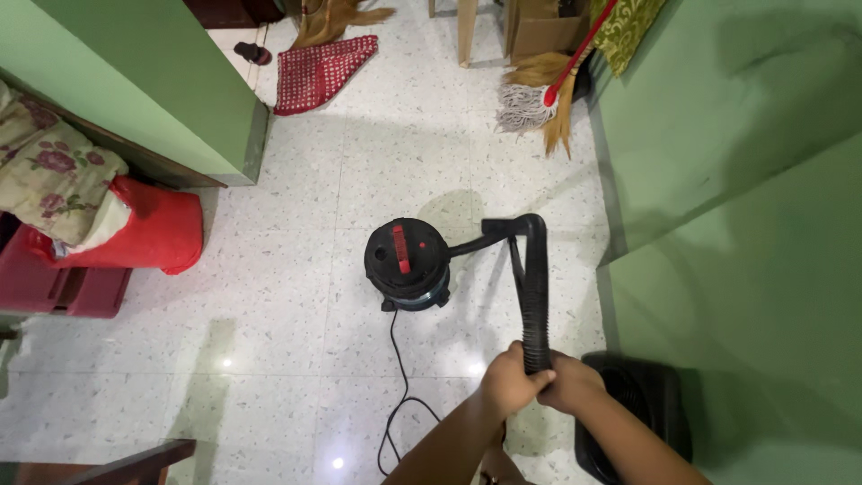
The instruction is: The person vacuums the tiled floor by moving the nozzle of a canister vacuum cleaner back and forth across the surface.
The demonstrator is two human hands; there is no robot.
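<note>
Pale speckled tile floor (296, 359), glossy with light spots. Standing on it: a round black canister vacuum (407, 262) with its black cord (395, 404) trailing across the tiles, a red bag (153, 229) at left, a black box (642, 404) at lower right. Farther back, a red patterned mat (321, 72), a dark slipper (252, 53) and a mop head (525, 106).

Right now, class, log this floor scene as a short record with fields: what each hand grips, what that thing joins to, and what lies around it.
Left hand: left hand closed around the black ribbed hose, near its lower end
Right hand: right hand gripping the same hose, touching the left
Hose: arches up and joins the canister vacuum
Vacuum: black, round, red handle on top, standing on the speckled tile floor
Cord: black power cord trails toward the viewer
Nearby: mop, red mat, red bag
</note>
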